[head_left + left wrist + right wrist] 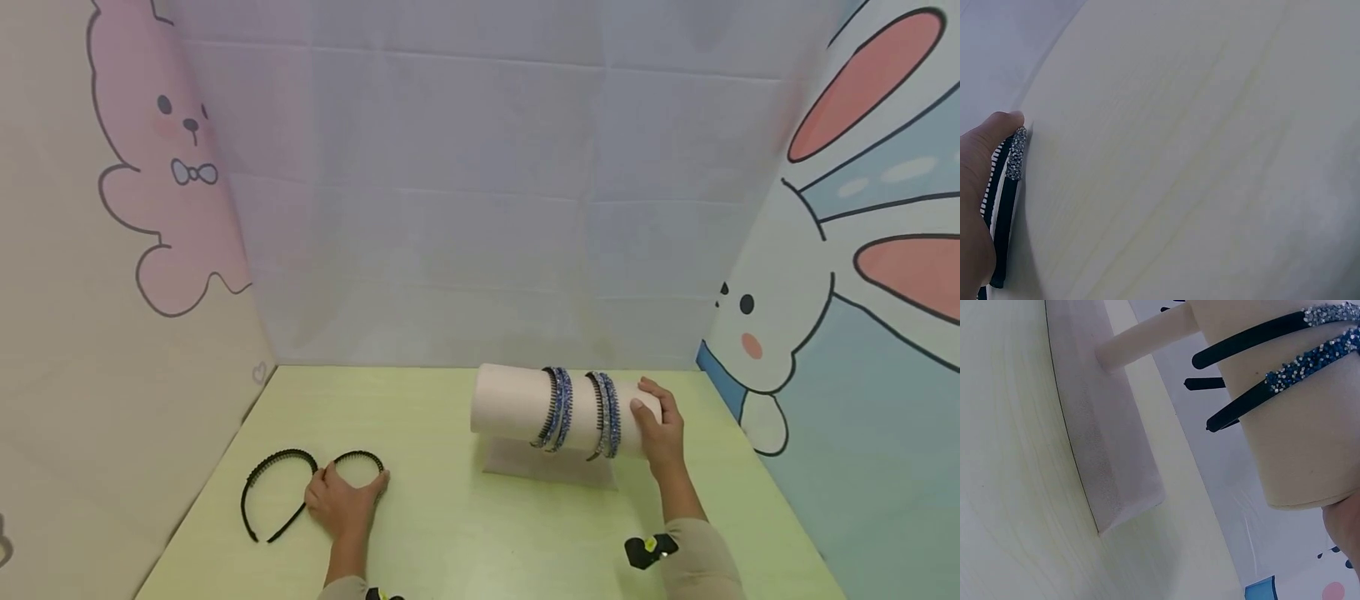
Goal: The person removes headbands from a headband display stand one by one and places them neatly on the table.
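Observation:
My left hand (341,504) is on the table at the left, thumb and fingers spread across a black headband (362,454) and gripping its two sides. In the left wrist view, the thumb touches a glittery silver section of this headband (1005,212); toothed strips show beside it. Another black headband (245,496) lies just left of that hand. At the right, my right hand (663,433) grips the end of a cream roll-shaped display stand (510,402). Blue glittery headbands (557,408) circle its middle, and silver and blue ones (609,415) sit nearer the right hand.
Under the roll, a post (1147,340) joins it to a flat pale base (1104,425) on the light green table (435,533). A white cloth wall (450,208) stands behind. Side panels show a pink bear (172,225) and a white rabbit (787,308).

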### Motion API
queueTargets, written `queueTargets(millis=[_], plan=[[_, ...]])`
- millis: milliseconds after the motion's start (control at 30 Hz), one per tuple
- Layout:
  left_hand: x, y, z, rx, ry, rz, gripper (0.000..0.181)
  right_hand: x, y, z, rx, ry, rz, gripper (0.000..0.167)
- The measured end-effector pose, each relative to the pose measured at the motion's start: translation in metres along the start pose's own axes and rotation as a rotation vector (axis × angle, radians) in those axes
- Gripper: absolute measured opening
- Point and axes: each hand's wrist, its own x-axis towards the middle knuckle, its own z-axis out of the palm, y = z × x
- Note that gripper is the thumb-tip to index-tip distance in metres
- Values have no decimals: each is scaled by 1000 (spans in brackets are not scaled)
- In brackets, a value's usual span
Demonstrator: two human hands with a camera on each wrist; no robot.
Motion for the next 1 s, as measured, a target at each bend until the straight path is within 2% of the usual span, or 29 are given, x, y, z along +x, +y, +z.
queueTargets(millis=[233,533,800,1000], plan=[[7,-12,-10,28,-22,5,96,0,0,-1,-3,10,-14,32],[13,-19,-16,29,-26,3,112,-2,-1,1,8,19,-87,30],[17,-17,-15,69,-52,-6,108,0,0,1,15,20,-54,32],[15,-17,-18,91,-75,-15,112,-1,0,1,-8,13,-26,31]])
